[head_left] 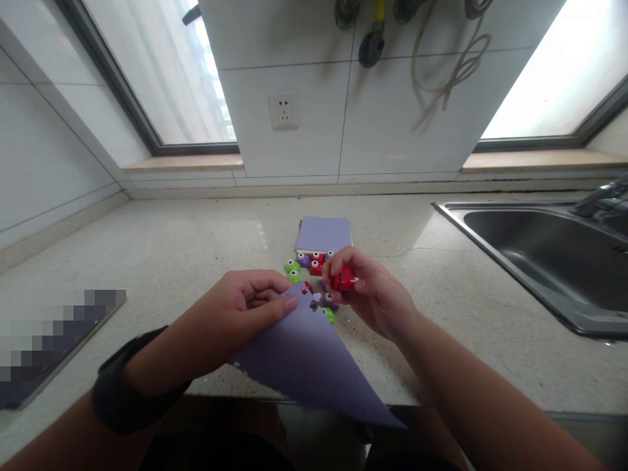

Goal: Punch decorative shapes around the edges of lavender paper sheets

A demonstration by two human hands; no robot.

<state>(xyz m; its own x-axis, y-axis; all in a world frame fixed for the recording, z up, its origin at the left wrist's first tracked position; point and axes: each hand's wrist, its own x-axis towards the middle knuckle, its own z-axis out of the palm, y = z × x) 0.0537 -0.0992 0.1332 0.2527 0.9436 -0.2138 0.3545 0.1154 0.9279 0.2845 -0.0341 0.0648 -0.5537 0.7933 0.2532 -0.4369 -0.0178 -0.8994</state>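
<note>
My left hand pinches a purple paper sheet near its upper corner, where small shapes are cut out. The sheet slants down past the counter's front edge. Just right of that corner, my right hand is closed around a red punch, apart from the paper. Several small punches lie on the counter between and behind the hands: green ones, purple ones and red ones. Some are partly hidden by the paper and my right hand. Behind them rests a stack of coloured paper, purple on top.
A steel sink with a faucet is set into the counter at the right. A flat, pixelated object lies at the far left. The tiled wall behind has a socket, pipes and a looped cord.
</note>
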